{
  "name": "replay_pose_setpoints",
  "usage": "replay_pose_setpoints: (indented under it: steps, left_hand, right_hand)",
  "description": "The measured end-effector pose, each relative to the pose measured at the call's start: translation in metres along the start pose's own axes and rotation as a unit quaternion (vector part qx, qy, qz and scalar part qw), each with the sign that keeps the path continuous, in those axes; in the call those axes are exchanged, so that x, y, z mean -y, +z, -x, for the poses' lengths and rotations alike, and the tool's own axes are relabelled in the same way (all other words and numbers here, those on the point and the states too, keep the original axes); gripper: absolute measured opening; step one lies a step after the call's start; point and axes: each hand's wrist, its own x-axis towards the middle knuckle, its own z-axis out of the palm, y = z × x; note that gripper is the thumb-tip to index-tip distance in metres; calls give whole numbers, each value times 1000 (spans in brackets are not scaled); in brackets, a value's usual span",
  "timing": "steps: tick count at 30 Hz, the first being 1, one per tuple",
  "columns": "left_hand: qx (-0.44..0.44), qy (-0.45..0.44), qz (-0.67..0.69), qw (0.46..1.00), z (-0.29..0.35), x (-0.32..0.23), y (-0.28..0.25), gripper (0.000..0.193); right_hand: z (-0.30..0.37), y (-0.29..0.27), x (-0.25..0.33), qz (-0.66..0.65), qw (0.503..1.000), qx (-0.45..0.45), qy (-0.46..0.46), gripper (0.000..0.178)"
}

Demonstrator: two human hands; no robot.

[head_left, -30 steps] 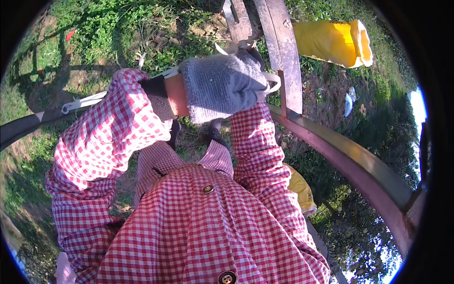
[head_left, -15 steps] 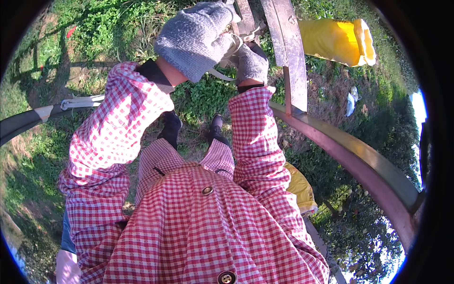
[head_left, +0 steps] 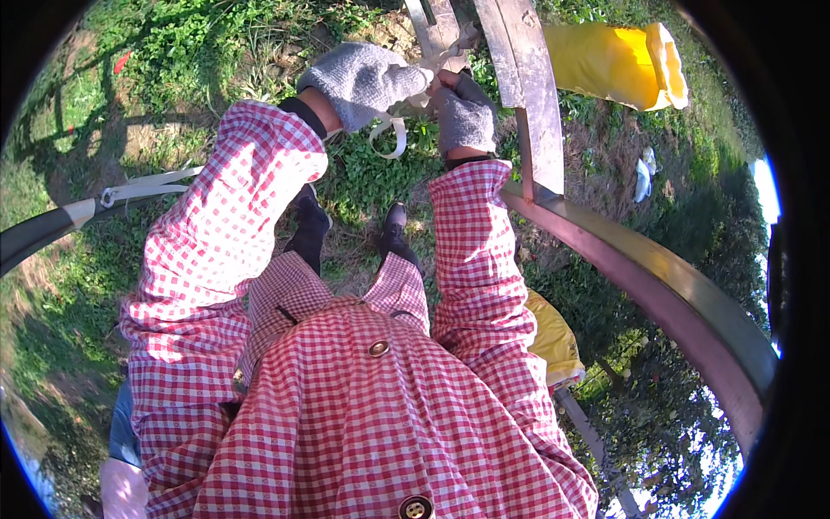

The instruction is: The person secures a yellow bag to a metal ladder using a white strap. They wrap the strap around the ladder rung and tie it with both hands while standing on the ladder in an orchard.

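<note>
My left hand (head_left: 365, 84), in a grey knit glove, pinches a pale flat strap (head_left: 399, 141) by the frame's upright bar (head_left: 443, 33). Facing it, my right hand (head_left: 467, 117) wears a similar glove with bare fingertips. Its fingers are closed on the same strap, close to my left fingertips. A loose end of the strap curls down between the two hands. The strap also wraps round the bar just above them, but the crossing is partly hidden by my fingers.
A worn plank (head_left: 519, 60) and a curved metal rail (head_left: 657, 264) stand to my right. Beyond lies a yellow sack (head_left: 605, 65); another yellow sack (head_left: 553, 337) is by my right elbow. A dark rail (head_left: 39, 233) with a pale strap (head_left: 151, 186) curves at left, over grass.
My left hand has dropped slightly and turned, pulling back from over the strap. The loose end now hangs as a curl between my hands, and my right hand sits a little lower.
</note>
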Motion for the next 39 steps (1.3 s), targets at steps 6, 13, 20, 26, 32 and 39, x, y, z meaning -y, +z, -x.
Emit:
replay_pose_setpoints:
  steps: [6, 13, 20, 26, 32, 39]
  left_hand:
    - [-233, 17, -84, 969, -20, -8, 17, 18]
    - [-129, -15, -140, 982, -21, -23, 3, 24]
    - [-255, 171, -170, 936, -13, -20, 3, 21]
    - [-111, 97, -76, 986, -11, -39, -9, 34]
    - [-89, -70, -135, 984, -25, -45, -7, 36]
    - [-159, 0, -182, 970, -15, -39, 9, 24]
  right_hand:
    - [1, 5, 13, -72, 997, -39, 7, 9]
    - [-1, 7, 28, -50, 997, -58, 2, 15]
    - [-5, 18, 32, -107, 992, -61, -26, 17]
    - [-4, 5, 28, -144, 988, -54, 24, 15]
    - [-5, 8, 24, -178, 984, -31, 0, 12]
    - [-2, 3, 29, -168, 986, -23, 2, 13]
